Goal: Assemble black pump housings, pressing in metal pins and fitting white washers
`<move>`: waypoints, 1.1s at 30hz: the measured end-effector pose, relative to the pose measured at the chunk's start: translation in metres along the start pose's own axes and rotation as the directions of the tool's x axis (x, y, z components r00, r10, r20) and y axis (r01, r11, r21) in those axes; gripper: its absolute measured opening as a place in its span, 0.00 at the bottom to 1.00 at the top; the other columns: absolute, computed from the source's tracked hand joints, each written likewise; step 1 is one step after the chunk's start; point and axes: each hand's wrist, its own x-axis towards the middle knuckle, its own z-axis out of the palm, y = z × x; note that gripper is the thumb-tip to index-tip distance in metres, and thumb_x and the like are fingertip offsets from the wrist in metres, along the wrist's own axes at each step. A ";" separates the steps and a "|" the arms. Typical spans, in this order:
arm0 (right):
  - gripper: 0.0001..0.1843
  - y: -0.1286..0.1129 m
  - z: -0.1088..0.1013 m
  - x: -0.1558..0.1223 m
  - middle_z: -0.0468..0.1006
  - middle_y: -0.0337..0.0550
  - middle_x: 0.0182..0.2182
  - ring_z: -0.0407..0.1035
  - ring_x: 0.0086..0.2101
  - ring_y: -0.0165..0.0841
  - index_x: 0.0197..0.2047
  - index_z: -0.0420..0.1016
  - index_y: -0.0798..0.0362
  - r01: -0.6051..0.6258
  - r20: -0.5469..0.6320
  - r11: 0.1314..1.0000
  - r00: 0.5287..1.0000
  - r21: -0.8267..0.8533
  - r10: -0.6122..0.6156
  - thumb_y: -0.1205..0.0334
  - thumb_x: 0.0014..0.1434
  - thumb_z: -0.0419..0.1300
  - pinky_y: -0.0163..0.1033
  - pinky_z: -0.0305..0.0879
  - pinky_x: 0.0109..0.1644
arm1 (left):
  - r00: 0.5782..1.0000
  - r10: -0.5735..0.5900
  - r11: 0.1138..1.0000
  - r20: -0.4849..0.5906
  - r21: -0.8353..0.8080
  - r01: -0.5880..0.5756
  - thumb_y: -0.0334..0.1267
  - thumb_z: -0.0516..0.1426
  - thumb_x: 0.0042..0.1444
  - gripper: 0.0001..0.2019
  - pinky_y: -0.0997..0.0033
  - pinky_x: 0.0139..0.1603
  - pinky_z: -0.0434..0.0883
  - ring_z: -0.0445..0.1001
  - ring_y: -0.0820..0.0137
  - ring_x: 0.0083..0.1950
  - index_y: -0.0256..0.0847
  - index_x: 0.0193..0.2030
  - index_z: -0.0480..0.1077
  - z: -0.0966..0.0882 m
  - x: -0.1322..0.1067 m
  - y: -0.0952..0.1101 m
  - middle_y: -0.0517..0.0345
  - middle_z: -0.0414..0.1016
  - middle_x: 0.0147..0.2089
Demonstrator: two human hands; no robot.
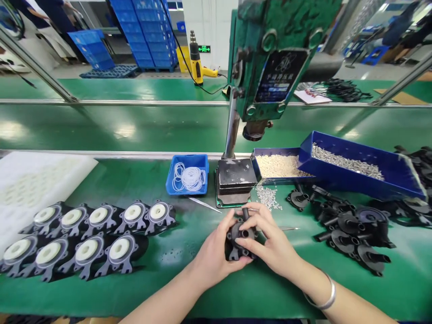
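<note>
Both my hands meet on one black plastic pump housing (241, 236) with a short tube sticking up, held just above the green bench in front of the press. My left hand (216, 249) cups it from the left and below, fingers wrapped round it. My right hand (266, 238) grips it from the right and top, fingertips pressed into its round opening. A silver bangle (324, 297) sits on my right wrist. Behind the housing stands the press's dark metal base block (236, 180).
Two rows of black housings with white discs (87, 234) lie at left beside white foam (30, 180). A small blue tray of white rings (187, 174), tweezers (204, 204), loose tiny parts (268, 197), blue bins of small parts (280, 166) and screws (351, 164), and a pile of black housings (351, 225) surround the green press (270, 58).
</note>
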 end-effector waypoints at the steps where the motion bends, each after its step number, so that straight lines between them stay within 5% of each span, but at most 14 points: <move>1: 0.10 0.002 0.001 -0.002 0.60 0.47 0.56 0.59 0.61 0.40 0.40 0.68 0.47 -0.022 -0.003 1.000 1.000 -0.018 0.022 0.57 0.62 0.65 0.49 0.60 0.64 | 0.999 0.036 0.999 -0.013 0.013 -0.036 0.36 0.68 0.52 0.49 0.51 0.63 0.72 0.71 0.55 0.64 0.49 0.73 0.42 0.000 0.000 -0.001 0.46 0.68 0.64; 6: 0.16 0.002 0.004 -0.004 0.59 0.49 0.53 0.59 0.58 0.39 0.33 0.57 0.49 -0.076 0.039 0.994 0.996 -0.073 0.079 0.55 0.64 0.61 0.45 0.64 0.60 | 0.975 0.213 0.977 -0.056 0.019 -0.212 0.36 0.68 0.53 0.33 0.56 0.64 0.71 0.70 0.58 0.65 0.49 0.64 0.59 0.001 0.002 -0.006 0.47 0.68 0.64; 14: 0.17 0.002 -0.001 0.001 0.59 0.48 0.47 0.53 0.63 0.40 0.32 0.54 0.49 -0.038 0.122 0.990 0.991 -0.139 0.055 0.54 0.67 0.58 0.44 0.66 0.58 | 0.982 0.189 0.982 -0.016 -0.010 -0.190 0.36 0.69 0.50 0.34 0.54 0.64 0.70 0.71 0.58 0.64 0.45 0.61 0.61 0.000 0.005 -0.008 0.44 0.68 0.64; 20: 0.16 0.000 -0.001 0.002 0.62 0.49 0.48 0.59 0.61 0.45 0.31 0.57 0.49 0.049 0.084 0.984 0.996 -0.171 -0.034 0.53 0.65 0.59 0.47 0.69 0.57 | 0.993 0.115 0.993 0.018 0.008 -0.115 0.36 0.70 0.48 0.33 0.53 0.63 0.70 0.70 0.57 0.63 0.43 0.59 0.62 0.001 0.003 -0.007 0.44 0.68 0.63; 24: 0.10 -0.028 -0.033 0.012 0.66 0.48 0.56 0.63 0.60 0.46 0.36 0.66 0.48 0.169 0.143 0.958 0.980 -0.233 -0.139 0.55 0.62 0.63 0.51 0.68 0.60 | 0.994 0.089 0.996 -0.059 0.027 -0.088 0.38 0.70 0.46 0.31 0.55 0.59 0.73 0.74 0.58 0.58 0.43 0.55 0.65 -0.005 0.006 0.012 0.49 0.73 0.56; 26: 0.07 -0.054 -0.061 0.028 0.68 0.48 0.57 0.65 0.59 0.45 0.40 0.67 0.47 0.237 -0.019 0.929 0.967 -0.286 -0.252 0.56 0.64 0.61 0.53 0.66 0.61 | 0.986 0.113 0.993 -0.123 0.039 -0.109 0.39 0.70 0.47 0.29 0.56 0.60 0.72 0.74 0.59 0.57 0.44 0.55 0.66 -0.018 0.015 0.032 0.51 0.74 0.54; 28: 0.07 -0.088 -0.095 0.053 0.69 0.49 0.55 0.65 0.59 0.42 0.44 0.67 0.48 0.326 -0.301 0.880 0.849 -0.346 -0.434 0.57 0.65 0.59 0.52 0.65 0.63 | 0.967 0.163 0.986 -0.194 0.075 -0.151 0.39 0.69 0.49 0.28 0.56 0.62 0.71 0.73 0.59 0.58 0.44 0.55 0.65 -0.036 0.033 0.055 0.51 0.73 0.55; 30: 0.15 -0.129 -0.127 0.085 0.69 0.50 0.55 0.65 0.59 0.39 0.51 0.67 0.50 0.458 -0.492 0.789 0.618 -0.409 -0.613 0.56 0.64 0.61 0.46 0.64 0.64 | 0.949 0.192 0.978 -0.252 0.125 -0.165 0.41 0.68 0.50 0.27 0.56 0.62 0.70 0.73 0.60 0.58 0.44 0.55 0.65 -0.055 0.056 0.075 0.53 0.73 0.55; 31: 0.19 -0.150 -0.141 0.103 0.68 0.51 0.57 0.65 0.59 0.37 0.56 0.65 0.53 0.508 -0.512 0.746 0.544 -0.430 -0.665 0.55 0.64 0.61 0.43 0.63 0.64 | 0.946 0.183 0.979 -0.268 0.141 -0.149 0.41 0.68 0.50 0.27 0.57 0.61 0.70 0.74 0.60 0.56 0.45 0.54 0.65 -0.062 0.069 0.081 0.54 0.74 0.54; 33: 0.29 -0.192 -0.164 0.136 0.63 0.52 0.63 0.61 0.63 0.36 0.65 0.55 0.57 0.511 -0.491 0.743 0.557 -0.432 -0.669 0.53 0.67 0.57 0.39 0.61 0.63 | 0.953 0.125 0.986 -0.277 0.139 -0.089 0.42 0.69 0.49 0.27 0.60 0.56 0.72 0.75 0.62 0.52 0.45 0.53 0.65 -0.073 0.095 0.087 0.57 0.75 0.51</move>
